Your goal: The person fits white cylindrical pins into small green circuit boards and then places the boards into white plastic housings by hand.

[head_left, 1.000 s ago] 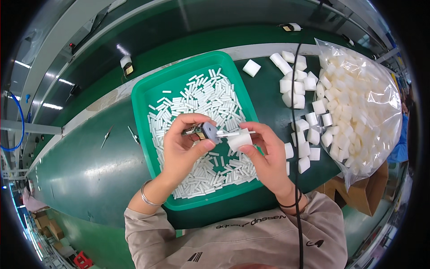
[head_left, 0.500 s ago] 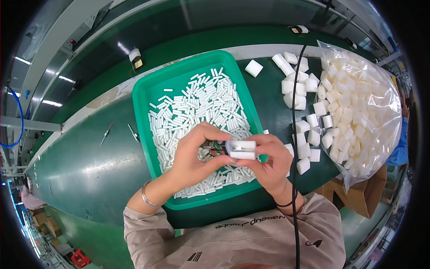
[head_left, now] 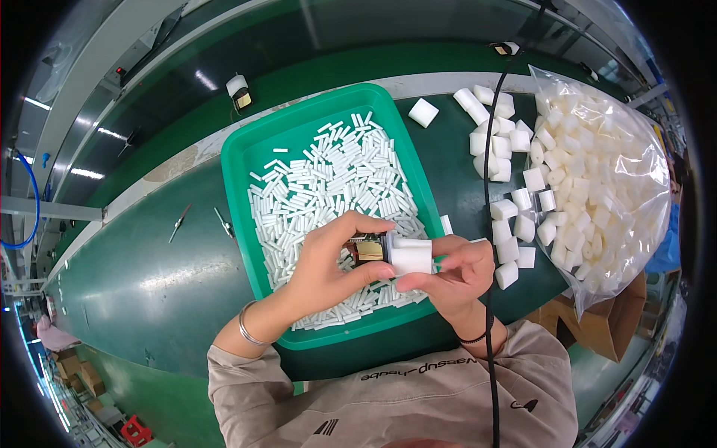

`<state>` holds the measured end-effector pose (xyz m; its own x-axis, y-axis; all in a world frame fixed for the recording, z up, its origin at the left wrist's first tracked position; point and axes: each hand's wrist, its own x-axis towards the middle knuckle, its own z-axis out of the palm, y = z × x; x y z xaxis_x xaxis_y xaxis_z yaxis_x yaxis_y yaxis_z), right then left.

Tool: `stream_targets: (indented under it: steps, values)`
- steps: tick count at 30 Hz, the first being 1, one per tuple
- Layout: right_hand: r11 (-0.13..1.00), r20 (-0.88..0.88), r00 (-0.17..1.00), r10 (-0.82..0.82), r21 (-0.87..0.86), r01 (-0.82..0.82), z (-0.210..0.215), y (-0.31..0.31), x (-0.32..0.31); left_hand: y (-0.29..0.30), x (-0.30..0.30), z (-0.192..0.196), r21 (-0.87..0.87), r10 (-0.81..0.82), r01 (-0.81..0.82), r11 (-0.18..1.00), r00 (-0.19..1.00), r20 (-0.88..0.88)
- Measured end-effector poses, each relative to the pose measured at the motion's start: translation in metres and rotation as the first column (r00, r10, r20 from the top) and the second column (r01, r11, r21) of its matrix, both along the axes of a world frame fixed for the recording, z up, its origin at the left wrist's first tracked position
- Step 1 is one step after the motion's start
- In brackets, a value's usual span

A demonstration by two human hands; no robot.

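Looking down from my head, I am holding both hands together over the near half of a green tray [head_left: 254,160] that is sitting on the green desk [head_left: 149,284]. My left hand [head_left: 325,269] is curling its fingers [head_left: 366,222] around a small dark part with a bit of yellow showing [head_left: 367,250], thumb underneath and forefinger arching over the top. My right hand [head_left: 457,270] is pinching a white foam block [head_left: 411,255] between its fingers, and that block is pressing right up against the dark part, so the two are touching end to end between my hands. The tray below is lying full of little white tubes [head_left: 328,179], scattered in a loose heap. To my right, more white foam blocks [head_left: 508,160] are lying loose on the desk, and just beyond them a big clear bag [head_left: 605,172] is bulging with many more of the same. A black cable [head_left: 487,149] is running down across the desk past my right wrist. I am wearing a thin bangle [head_left: 246,328] on my left wrist. Two small metal tools [head_left: 202,220] are lying on the desk left of the tray.
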<state>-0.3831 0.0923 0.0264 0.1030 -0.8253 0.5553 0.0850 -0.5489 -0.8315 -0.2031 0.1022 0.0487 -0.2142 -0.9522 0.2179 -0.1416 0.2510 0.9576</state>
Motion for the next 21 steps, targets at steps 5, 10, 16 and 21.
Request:
stream_targets:
  steps: [5, 10, 16, 21]
  values:
    - [0.993, -0.233, 0.97, -0.067, -0.114, 0.041, 0.001, -0.003, -0.012, 0.001, -0.002, 0.0, 0.075, -0.061, 0.06, 0.995, 0.998, 0.013]
    - [0.986, -0.279, 0.96, -0.02, -0.167, -0.028, 0.009, -0.012, -0.003, 0.0, 0.002, -0.001, 0.18, 0.002, 0.021, 0.983, 0.992, -0.126]
    - [0.997, -0.217, 0.975, 0.043, -0.048, -0.054, -0.001, -0.012, -0.008, 0.001, 0.0, 0.001, 0.264, 0.028, 0.043, 0.964, 0.966, -0.258]
    - [0.987, -0.341, 0.94, 0.014, -0.145, -0.067, 0.008, -0.011, -0.012, 0.002, -0.002, 0.0, 0.04, -0.012, 0.013, 0.999, 1.0, -0.02]
